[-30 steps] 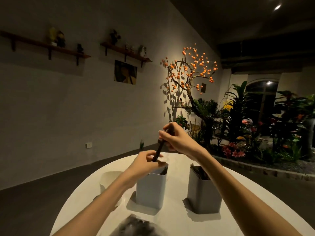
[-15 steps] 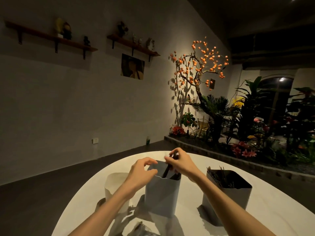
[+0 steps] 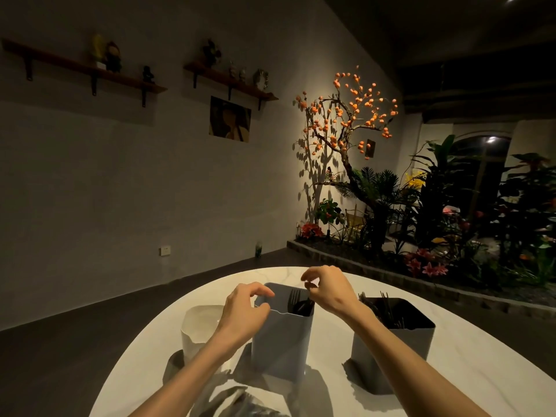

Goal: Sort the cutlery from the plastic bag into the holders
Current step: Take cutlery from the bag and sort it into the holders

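Observation:
Three holders stand on the white table: a white one at the left, a grey middle one and a grey right one with several dark utensils. A black fork stands tines up among dark cutlery in the middle holder. My right hand hovers just above that holder's far rim, fingers loosely curled, holding nothing. My left hand is at the holder's left rim, fingers loosely curled, thumb close to the edge. The plastic bag with dark cutlery lies at the table's near edge.
The table's rounded far edge lies just beyond the holders, with dark floor past it. A planted bed with a stone border and an orange-fruited tree fills the right. Wall shelves hang on the left wall.
My right hand lowered the black utensil into the middle holder and let it go, then lifted slightly. The left hand stayed at the holder's rim. The camera tilted down.

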A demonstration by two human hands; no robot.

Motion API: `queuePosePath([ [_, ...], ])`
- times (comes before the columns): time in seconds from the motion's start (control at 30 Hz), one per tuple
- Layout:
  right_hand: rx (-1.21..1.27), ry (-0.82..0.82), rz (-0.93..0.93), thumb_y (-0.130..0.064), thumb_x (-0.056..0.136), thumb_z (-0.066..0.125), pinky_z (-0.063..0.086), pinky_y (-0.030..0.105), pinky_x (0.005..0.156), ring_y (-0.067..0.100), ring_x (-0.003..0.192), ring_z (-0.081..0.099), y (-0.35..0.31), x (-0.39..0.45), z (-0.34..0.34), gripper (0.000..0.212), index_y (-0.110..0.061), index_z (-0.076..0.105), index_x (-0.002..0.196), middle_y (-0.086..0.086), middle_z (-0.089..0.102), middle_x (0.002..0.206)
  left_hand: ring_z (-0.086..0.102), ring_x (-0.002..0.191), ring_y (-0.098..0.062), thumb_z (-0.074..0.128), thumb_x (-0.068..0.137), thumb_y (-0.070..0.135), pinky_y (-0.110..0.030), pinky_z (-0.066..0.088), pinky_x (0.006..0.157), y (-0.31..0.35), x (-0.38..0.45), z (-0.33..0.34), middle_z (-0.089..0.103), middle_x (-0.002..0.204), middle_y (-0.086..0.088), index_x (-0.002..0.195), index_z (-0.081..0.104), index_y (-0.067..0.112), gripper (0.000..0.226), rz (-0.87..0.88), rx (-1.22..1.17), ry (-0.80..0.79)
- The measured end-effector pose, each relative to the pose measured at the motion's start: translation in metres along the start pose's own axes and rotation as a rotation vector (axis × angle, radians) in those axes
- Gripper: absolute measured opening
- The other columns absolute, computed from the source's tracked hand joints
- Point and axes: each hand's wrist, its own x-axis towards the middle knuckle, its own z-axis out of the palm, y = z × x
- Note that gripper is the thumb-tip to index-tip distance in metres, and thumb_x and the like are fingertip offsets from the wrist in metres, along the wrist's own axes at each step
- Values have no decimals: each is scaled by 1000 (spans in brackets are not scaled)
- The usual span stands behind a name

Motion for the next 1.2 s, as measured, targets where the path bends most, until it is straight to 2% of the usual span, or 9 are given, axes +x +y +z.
queuePosePath([
  [0.07,-46,33,-60,-15,94,60,53,35,88,18,115,55,-3,-6,-5,32,-26,68,123,-5,70,123,53,120,-12,63,94,7,-25,45,92,7,-6,-2,57,127,4,102,70,25,20,20,9,15],
  [0.23,-224,-105,-172,-31,101,55,45,38,95,23,127,45,-17,-18,-8,42,-30,51,143,-2,60,139,57,116,-13,63,93,8,-25,46,88,25,-25,-4,62,121,3,101,70,26,20,12,-9,-75],
  [0.37,-104,-59,6,-44,96,62,52,36,89,19,114,57,-20,-7,0,39,-25,63,130,-2,72,118,56,115,-12,62,95,11,-26,48,90,26,-37,-4,61,119,5,102,70,29,20,-1,-7,-141],
  [0.47,-129,-73,51,-25,92,67,61,34,79,17,92,68,-22,-2,6,18,-21,77,107,2,75,104,57,113,-9,63,94,11,-25,49,88,21,-37,-8,62,116,7,98,71,31,22,-12,4,-157],
  [0.57,-91,17,88,-16,90,67,61,33,72,15,83,68,-23,0,9,15,-19,80,96,0,75,95,60,108,-8,64,93,13,-23,51,83,18,-29,-15,66,112,8,94,71,33,22,-19,13,-163],
  [0.7,-64,204,115,-31,88,70,61,34,67,14,74,67,-20,3,9,13,-23,80,89,-3,76,85,62,102,-10,64,93,13,-18,51,75,10,-24,-16,68,106,7,93,72,32,20,-15,-3,-144],
  [0.87,-277,5,144,-33,77,73,62,33,70,16,79,65,-12,-3,11,19,-19,80,89,-1,73,85,63,101,-10,63,94,11,-20,56,80,1,-31,-10,66,105,9,92,73,31,22,-48,-19,-185],
  [1.07,13,-21,111,-34,82,68,63,39,71,13,75,68,-20,-12,-18,16,-22,79,85,-3,75,84,65,101,-12,63,95,12,-32,61,86,14,-37,-17,68,105,7,93,74,33,24,-58,-36,-222],
  [1.2,157,-138,8,-33,90,71,60,28,73,9,82,69,-34,-51,-55,18,-18,79,95,-3,76,92,64,100,-15,62,95,11,-33,60,83,29,-57,-25,69,102,2,93,74,29,21,-35,-40,-291],
])
